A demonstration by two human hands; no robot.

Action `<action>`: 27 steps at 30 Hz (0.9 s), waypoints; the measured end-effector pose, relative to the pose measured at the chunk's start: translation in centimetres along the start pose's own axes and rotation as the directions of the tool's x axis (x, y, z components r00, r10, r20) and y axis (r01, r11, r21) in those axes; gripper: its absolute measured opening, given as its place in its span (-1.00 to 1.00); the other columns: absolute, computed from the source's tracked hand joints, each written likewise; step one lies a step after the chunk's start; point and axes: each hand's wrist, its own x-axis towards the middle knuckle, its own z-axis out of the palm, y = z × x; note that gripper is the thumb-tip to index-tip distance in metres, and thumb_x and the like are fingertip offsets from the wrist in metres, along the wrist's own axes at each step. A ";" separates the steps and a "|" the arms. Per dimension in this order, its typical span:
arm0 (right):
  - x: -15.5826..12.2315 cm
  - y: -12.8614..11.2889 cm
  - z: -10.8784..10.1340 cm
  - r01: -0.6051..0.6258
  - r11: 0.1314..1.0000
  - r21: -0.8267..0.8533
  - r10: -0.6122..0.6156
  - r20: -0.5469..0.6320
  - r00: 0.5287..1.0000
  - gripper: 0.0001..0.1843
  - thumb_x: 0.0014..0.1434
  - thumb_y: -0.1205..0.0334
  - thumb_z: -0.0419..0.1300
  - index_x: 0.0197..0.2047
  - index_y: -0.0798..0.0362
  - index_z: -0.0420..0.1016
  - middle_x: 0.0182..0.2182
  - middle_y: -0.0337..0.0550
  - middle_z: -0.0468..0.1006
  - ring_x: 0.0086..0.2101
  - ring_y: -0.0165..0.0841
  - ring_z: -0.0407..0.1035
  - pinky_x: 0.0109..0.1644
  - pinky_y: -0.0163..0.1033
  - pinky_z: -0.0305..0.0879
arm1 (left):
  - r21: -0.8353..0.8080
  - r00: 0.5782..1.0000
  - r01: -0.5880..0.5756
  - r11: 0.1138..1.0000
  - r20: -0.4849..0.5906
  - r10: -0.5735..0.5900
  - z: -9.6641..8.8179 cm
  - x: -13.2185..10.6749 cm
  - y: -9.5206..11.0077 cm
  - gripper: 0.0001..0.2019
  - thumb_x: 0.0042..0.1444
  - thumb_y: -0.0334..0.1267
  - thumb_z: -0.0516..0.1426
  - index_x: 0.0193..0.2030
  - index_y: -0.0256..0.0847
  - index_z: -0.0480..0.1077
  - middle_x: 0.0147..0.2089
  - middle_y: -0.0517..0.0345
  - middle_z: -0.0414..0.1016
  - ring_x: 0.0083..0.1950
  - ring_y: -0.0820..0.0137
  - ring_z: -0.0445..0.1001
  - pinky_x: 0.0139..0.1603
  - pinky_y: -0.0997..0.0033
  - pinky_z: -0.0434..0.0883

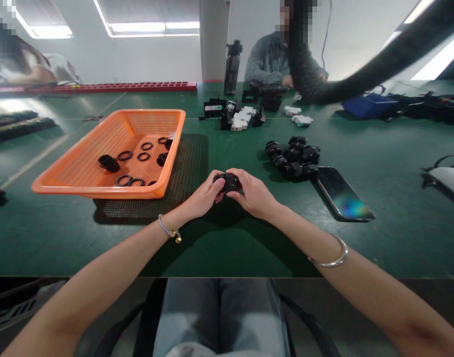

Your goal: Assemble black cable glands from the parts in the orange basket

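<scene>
A small black plastic fitting (231, 182) is held between both hands above the green table, near its front edge. My left hand (208, 192) grips its left side, thumb laid across the front. On the other side, my right hand (252, 192) pinches its right end between thumb and fingers. The fingers cover much of the fitting, so its full shape is hidden. To the right lies a pile of similar black fittings (295, 157). An orange basket (100, 189) on the left holds several black rings (125, 155) and a few black fittings (108, 162).
A phone (344, 193) lies beside the pile. Farther back are white and black parts (243, 118), a dark bottle (232, 69) and a blue bag (370, 105). A person (267, 57) sits across the table. A thick black hose (360, 74) hangs at upper right.
</scene>
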 end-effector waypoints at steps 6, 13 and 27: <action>-0.2 -0.5 0.5 -0.025 1.000 0.018 0.026 -0.049 0.998 -0.40 0.25 -0.23 -0.25 0.02 0.09 0.20 -0.12 0.12 0.47 -0.13 -0.16 0.41 -0.08 -0.07 0.34 | 0.163 0.994 -0.081 0.983 -0.063 0.093 0.3 -0.4 0.3 -0.53 0.16 0.22 -0.12 -0.17 -0.21 0.15 -0.49 0.32 0.17 -0.49 0.52 0.22 -0.44 0.47 0.22; -0.1 -2.2 0.6 -0.208 0.960 0.188 0.228 -0.090 0.970 -0.48 0.27 -0.18 -0.22 -0.05 0.07 0.24 -0.21 0.03 0.49 -0.27 -0.22 0.42 -0.21 -0.14 0.31 | 0.406 0.982 -0.109 0.907 -0.097 0.162 -0.1 -0.4 0.5 -0.54 0.20 0.18 -0.16 -0.14 -0.22 0.16 -0.39 0.22 0.27 -0.43 0.46 0.31 -0.38 0.43 0.29; 0.2 -3.6 1.0 -0.548 0.405 0.732 0.614 0.226 0.756 -0.46 0.07 -0.34 -0.04 -0.47 0.02 0.16 -0.69 -0.40 0.13 -0.70 -0.53 0.07 -0.65 -0.38 -0.02 | 0.780 0.938 -0.309 0.544 0.157 0.309 -1.5 0.1 0.8 -0.41 0.14 0.26 -0.16 -0.07 -0.28 0.22 -0.15 -0.09 0.44 -0.11 0.23 0.46 -0.13 0.25 0.41</action>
